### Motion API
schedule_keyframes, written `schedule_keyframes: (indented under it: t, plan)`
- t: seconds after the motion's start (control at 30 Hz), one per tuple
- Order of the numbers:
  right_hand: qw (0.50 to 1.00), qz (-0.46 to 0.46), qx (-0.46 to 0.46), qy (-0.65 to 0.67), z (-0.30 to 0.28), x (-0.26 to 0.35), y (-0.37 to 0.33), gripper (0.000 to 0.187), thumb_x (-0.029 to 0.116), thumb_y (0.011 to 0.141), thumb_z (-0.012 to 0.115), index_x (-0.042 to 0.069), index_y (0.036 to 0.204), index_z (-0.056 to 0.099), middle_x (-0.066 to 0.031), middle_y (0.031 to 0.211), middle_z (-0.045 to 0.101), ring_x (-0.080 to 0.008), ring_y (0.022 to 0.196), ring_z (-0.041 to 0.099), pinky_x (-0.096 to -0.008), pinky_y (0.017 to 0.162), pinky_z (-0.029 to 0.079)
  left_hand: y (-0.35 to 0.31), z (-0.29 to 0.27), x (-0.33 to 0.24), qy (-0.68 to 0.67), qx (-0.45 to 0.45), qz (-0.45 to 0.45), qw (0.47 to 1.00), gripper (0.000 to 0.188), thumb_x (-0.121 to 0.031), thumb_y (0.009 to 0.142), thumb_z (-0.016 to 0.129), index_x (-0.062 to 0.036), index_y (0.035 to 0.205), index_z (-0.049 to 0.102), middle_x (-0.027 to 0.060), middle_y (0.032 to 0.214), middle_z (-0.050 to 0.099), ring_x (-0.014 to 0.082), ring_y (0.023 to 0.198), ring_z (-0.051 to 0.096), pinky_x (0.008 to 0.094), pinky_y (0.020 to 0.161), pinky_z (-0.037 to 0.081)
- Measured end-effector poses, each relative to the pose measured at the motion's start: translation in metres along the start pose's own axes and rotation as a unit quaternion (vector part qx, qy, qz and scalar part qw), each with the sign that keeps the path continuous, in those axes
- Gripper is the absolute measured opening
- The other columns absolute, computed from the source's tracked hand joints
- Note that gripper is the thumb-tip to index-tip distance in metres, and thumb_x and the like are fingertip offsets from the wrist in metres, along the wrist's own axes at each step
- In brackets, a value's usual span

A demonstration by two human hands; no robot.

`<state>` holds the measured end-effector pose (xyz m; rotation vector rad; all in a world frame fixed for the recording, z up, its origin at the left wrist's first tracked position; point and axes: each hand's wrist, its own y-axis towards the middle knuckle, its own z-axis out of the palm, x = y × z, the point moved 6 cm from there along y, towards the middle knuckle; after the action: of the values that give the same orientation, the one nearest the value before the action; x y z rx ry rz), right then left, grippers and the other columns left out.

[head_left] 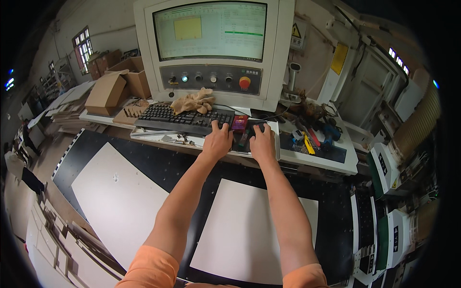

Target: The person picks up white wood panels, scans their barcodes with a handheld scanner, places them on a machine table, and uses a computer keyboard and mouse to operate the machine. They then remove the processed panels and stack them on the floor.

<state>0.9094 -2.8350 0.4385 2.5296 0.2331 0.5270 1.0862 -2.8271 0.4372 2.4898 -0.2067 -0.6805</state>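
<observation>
Operating the console: left hand (217, 140) rests flat, fingers spread, on the keyboard (185, 117); right hand (262, 141) cups the mouse (260, 126). Next likely calls for a precise click or keystroke, checked on the screen (210, 30).

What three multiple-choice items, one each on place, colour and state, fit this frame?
1. Where does the left hand rest?
A. on the black keyboard
B. on a cardboard box
C. on a white panel

2. What colour is the large round button under the monitor screen?
A. blue
B. red
C. white

3. What is the right hand doing?
A. hanging free
B. holding a yellow tool
C. lying over a black mouse

Answers: 1 A, its fingers lie on the keys' right end; 2 B, red against the grey panel; 3 C, its palm covers the mouse.
</observation>
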Motion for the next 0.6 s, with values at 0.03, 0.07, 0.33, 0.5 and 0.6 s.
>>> schedule_keyframes:
  t: [0.03,0.07,0.33,0.5,0.6]
  plan:
    - [1.0,0.003,0.0,0.004,0.0,-0.0005,0.0002,0.041,0.01,0.089,0.059,0.005,0.13,0.062,-0.0244,0.139,0.046,-0.0419,0.121,0.05,-0.0477,0.101,0.047,-0.0002,-0.0002,0.0,0.0,-0.003,0.002,1.0,0.029,-0.029,0.096,0.058,-0.0072,0.115,0.054,0.0302,0.128,0.046,0.051,0.082,0.064,0.0545,0.071,0.056]
    - [1.0,0.004,-0.001,0.008,-0.0003,-0.0005,0.0004,0.041,0.01,0.089,0.059,0.004,0.129,0.062,-0.0245,0.139,0.046,-0.0419,0.121,0.05,-0.0478,0.101,0.047,-0.0004,0.0001,0.0002,0.0,-0.004,0.002,1.0,0.029,-0.029,0.095,0.058,-0.0071,0.115,0.054,0.03,0.128,0.046,0.0509,0.082,0.064,0.0545,0.071,0.056]
    - [0.999,0.033,0.03,0.023,-0.002,-0.0006,0.0009,0.043,0.012,0.09,0.061,0.007,0.132,0.062,-0.0216,0.143,0.044,-0.0401,0.126,0.047,-0.0458,0.106,0.043,0.0002,0.0014,0.0024,-0.004,-0.002,-0.004,1.0,0.03,-0.029,0.095,0.058,-0.0064,0.113,0.055,0.0295,0.127,0.047,0.0506,0.082,0.064,0.0543,0.07,0.056]
    - [0.999,0.031,0.034,0.021,-0.0027,-0.0006,0.0013,0.043,0.011,0.089,0.061,0.007,0.133,0.061,-0.0217,0.144,0.043,-0.0402,0.127,0.046,-0.0463,0.106,0.044,-0.0016,-0.0024,-0.0025,0.003,-0.032,0.029,0.999,0.026,-0.027,0.097,0.056,-0.0044,0.107,0.051,0.0319,0.125,0.045,0.051,0.073,0.064,0.0532,0.063,0.057]
    - [0.998,0.043,0.044,0.017,-0.0005,-0.002,0.002,0.044,0.011,0.09,0.061,0.007,0.134,0.059,-0.0216,0.145,0.042,-0.0404,0.128,0.045,-0.0472,0.106,0.044,-0.0018,-0.0023,-0.0006,0.002,-0.041,0.021,0.999,0.028,-0.028,0.097,0.056,-0.0028,0.108,0.051,0.0328,0.128,0.044,0.0506,0.074,0.065,0.0523,0.063,0.057]
